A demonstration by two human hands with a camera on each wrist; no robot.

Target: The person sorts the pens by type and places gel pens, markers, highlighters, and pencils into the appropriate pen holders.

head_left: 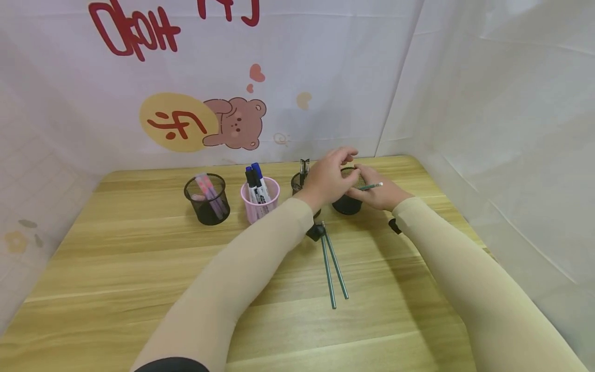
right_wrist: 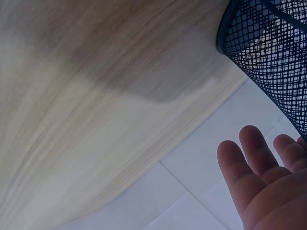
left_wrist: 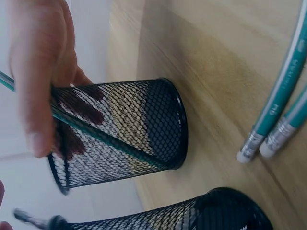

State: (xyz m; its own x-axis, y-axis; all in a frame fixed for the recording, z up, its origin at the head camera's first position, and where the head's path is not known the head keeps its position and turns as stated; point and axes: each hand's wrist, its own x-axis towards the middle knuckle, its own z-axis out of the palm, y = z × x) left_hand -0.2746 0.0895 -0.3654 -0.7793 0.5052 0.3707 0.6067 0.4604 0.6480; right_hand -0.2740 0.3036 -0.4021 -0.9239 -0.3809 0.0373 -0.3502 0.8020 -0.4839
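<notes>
My right hand (head_left: pixel 378 190) holds a black mesh pen cup (left_wrist: pixel 120 132) near its rim, thumb on the near side and fingers showing through the mesh on the far side. A green pencil (head_left: pixel 372 186) leans inside this cup, its end sticking out over the right hand. My left hand (head_left: pixel 327 175) hovers at the cup's left with loosely bent fingers and nothing in them. Two green pencils (head_left: pixel 329 268) with white erasers lie on the table in front. Another black mesh cup (left_wrist: pixel 230 211), with slim dark items in it, stands partly hidden behind my left hand.
A pink cup (head_left: pixel 260 206) of black and blue markers (head_left: pixel 257 186) stands left of the middle. Farther left is a black mesh cup (head_left: pixel 213 212) holding pink and purple sticks (head_left: pixel 209 194). White printed cloth (head_left: pixel 325 77) hangs behind the wooden table (head_left: pixel 139 289).
</notes>
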